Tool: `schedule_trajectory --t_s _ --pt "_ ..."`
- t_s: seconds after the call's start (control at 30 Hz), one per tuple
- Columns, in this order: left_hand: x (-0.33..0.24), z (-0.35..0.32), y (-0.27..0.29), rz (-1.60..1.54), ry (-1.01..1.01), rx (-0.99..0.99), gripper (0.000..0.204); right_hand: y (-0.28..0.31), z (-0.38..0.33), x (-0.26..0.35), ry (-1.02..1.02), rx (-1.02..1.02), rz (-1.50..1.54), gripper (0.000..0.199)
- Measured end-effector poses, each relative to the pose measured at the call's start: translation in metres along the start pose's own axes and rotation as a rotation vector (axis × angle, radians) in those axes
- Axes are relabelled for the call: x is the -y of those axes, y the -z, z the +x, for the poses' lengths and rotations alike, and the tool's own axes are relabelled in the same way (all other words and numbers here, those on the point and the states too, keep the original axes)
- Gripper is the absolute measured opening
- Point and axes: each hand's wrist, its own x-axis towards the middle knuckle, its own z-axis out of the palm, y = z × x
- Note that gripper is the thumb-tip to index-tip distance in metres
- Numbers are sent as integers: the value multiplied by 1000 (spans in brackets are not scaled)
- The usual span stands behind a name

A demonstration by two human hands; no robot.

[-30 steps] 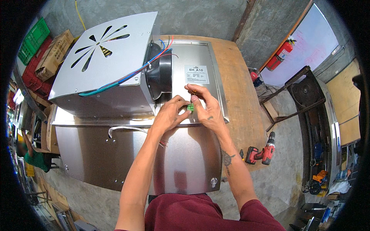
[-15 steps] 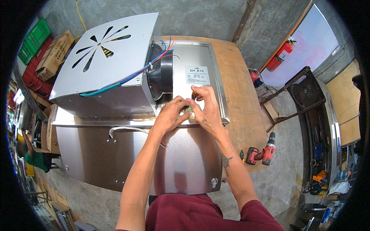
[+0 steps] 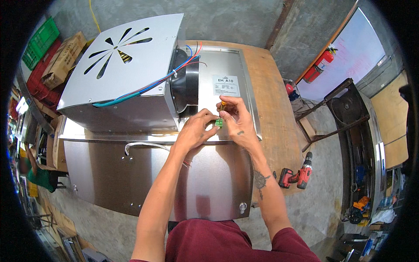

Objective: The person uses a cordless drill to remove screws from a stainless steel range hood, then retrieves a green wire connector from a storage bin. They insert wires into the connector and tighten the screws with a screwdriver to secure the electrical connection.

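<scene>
Between thumb and fingers, my left hand [image 3: 195, 131] pinches a small green terminal block [image 3: 219, 122] over the front part of a stainless steel panel. A small screwdriver with an orange-yellow handle [image 3: 223, 105] is gripped upright in my right hand [image 3: 239, 123], right above the block; its tip is too small to make out. Left of my hands sits a grey metal fan housing [image 3: 118, 56] with petal-shaped slots and a black round duct collar [image 3: 188, 83]. A bundle of blue, red and green wires [image 3: 150, 87] runs across it. A printed label [image 3: 226, 85] is on the panel behind my right hand.
A red-and-black cordless drill [image 3: 297, 174] lies on the wooden table [image 3: 273, 105] at right. White cable [image 3: 146, 145] rests on the steel front sheet [image 3: 113, 174]. A dark metal stand [image 3: 345, 105] is beyond the table. Another person in green [image 3: 41, 178] is at far left.
My right hand has turned and shifted slightly, bringing the screwdriver handle and more of the green terminal block into sight. My left hand stays pinched on the block.
</scene>
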Motion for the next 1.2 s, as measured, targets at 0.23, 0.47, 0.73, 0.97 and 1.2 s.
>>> schedule_trajectory --t_s 0.23,0.47,0.73,0.97,1.2 --pt "7 0 -4 4 -33 -31 44 -7 -3 2 199 -71 -346 45" --pt "-1 -1 0 14 -15 3 44 1 -4 -5 106 -40 -98 45" --pt "-2 -1 -1 -4 1 -14 42 3 -3 -8 6 -20 19 48" --pt "10 -1 -8 16 -35 -104 40 -7 -5 2 156 -119 -323 43" --pt "-5 -1 0 32 20 -10 40 3 0 1 41 33 -88 48"
